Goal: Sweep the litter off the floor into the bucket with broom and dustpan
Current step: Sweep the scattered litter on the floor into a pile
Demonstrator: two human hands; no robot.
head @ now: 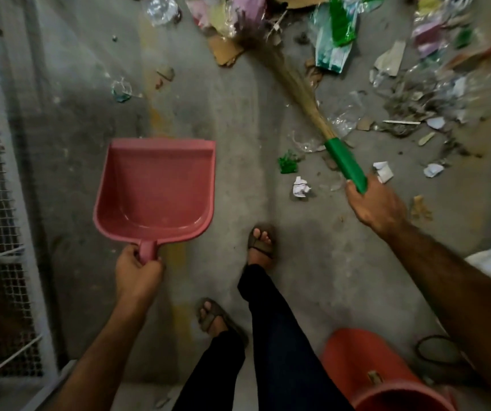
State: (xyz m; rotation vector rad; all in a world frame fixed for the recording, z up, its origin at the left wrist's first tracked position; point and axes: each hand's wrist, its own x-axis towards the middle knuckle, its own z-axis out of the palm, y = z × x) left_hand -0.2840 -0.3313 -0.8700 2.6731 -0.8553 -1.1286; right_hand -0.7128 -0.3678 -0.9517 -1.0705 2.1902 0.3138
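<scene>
The right hand (370, 203) has its fingers curled around the green handle of the broom (294, 93), whose bristles reach far beyond the fingers into the litter (410, 99). The left hand (137, 272) grips the stem of the pink dustpan (155, 188), which looks empty and held above the floor. The orange bucket (366, 369) stands behind the right hand, near the feet. I judge the gathering step is in hand; next the litter must be pulled together, then the dustpan lowered in front of it.
</scene>
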